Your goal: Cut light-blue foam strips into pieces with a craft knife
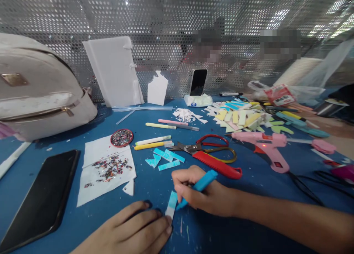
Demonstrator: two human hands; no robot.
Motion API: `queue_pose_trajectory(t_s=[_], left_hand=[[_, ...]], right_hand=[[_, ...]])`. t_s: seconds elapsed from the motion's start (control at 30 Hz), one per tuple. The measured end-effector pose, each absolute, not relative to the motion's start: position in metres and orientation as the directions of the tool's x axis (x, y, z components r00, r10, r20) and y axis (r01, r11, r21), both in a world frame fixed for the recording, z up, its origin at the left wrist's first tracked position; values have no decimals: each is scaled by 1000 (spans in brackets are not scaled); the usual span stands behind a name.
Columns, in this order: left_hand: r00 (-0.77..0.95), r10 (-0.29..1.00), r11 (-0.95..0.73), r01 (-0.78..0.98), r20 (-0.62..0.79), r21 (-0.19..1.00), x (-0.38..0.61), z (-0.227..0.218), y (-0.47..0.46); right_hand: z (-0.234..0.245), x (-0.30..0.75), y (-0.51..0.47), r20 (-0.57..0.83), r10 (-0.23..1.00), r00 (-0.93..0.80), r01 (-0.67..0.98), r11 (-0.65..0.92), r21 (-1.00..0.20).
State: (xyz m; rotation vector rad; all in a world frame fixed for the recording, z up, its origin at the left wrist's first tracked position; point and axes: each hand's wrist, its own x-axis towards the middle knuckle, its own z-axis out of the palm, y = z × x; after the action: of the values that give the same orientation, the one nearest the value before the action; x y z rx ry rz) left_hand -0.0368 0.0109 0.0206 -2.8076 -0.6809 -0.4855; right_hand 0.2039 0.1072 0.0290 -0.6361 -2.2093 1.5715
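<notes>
My right hand (203,191) is closed around a blue marker (206,180), its lower end beside a small foam-like strip (172,204). The strip is blue at its upper part and pale lower down. My left hand (132,228) is low over the table, fingers close together, with the fingertips holding the strip's lower end; its thumb is hidden. Just beyond, several blue-coloured pieces (169,165) lie on the table. Scissors (193,147) and a red-handled cutter (218,164) rest behind my right hand.
A black phone (41,198) and white sheet (83,195) with glitter bits lie left, below a backpack (41,91). Several markers (160,126) sit mid-table. A pink glue gun (276,150), its light lit, and a cut-scrap pile (240,117) are right. A perforated metal panel (166,21) stands behind.
</notes>
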Motion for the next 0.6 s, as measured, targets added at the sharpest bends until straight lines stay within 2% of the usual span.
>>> queue_pose_trajectory(t_s=[0.2, 0.37, 0.6], left_hand=[[859, 388, -881, 453, 334, -139, -37, 25, 14], [775, 466, -826, 554, 427, -104, -32, 13, 10], [745, 505, -796, 597, 435, -99, -29, -2, 10]], right_hand=[[29, 200, 111, 6, 533, -846, 170, 279, -945], [27, 201, 111, -8, 523, -852, 165, 254, -953], [28, 200, 112, -20, 514, -858, 163, 235, -958]])
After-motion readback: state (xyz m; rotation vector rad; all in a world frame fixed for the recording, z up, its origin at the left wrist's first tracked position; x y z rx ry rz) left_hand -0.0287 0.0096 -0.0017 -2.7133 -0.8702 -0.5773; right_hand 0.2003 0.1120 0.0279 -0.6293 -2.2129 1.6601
